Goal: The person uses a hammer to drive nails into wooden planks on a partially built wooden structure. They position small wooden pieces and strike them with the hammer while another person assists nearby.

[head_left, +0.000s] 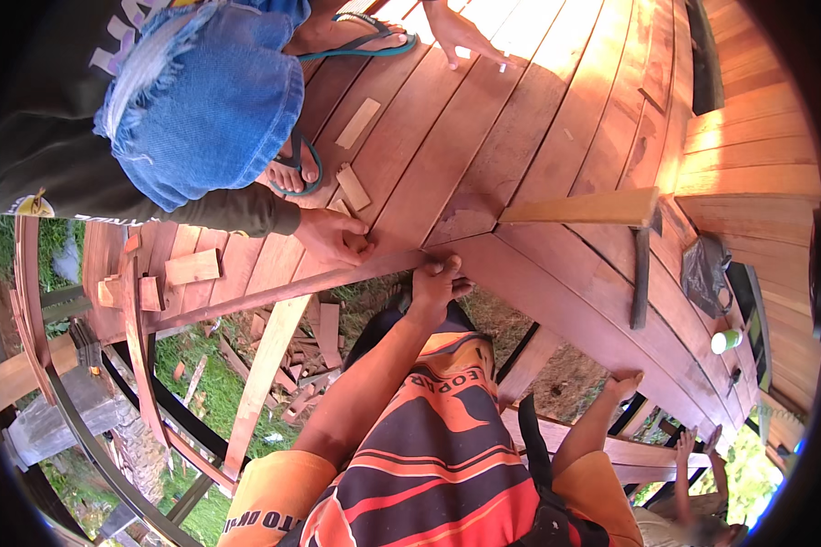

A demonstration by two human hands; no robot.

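Note:
My left hand (pixel 436 290) is closed at the end of a narrow reddish board (pixel 274 296), where it meets the corner of the plank deck (pixel 556 283). Its fingers are curled against the edge, and their undersides are hidden. Off to the right, my right hand (pixel 622 385) rests on the deck's near edge, fingers laid out over the wood; it holds nothing that I can see. Across from me, a co-worker's hand (pixel 333 235) touches the deck beside small wood offcuts (pixel 353 187). The co-worker's other hand (pixel 465 38) lies spread on the far planks.
A loose board (pixel 579 206) and a dark bar (pixel 640 278) lie on the deck at right, near a black plastic bag (pixel 705 273) and a green-and-white can (pixel 726 341). Below the open frame are grass and scrap wood (pixel 315 365). Another person's hands (pixel 698 451) show at lower right.

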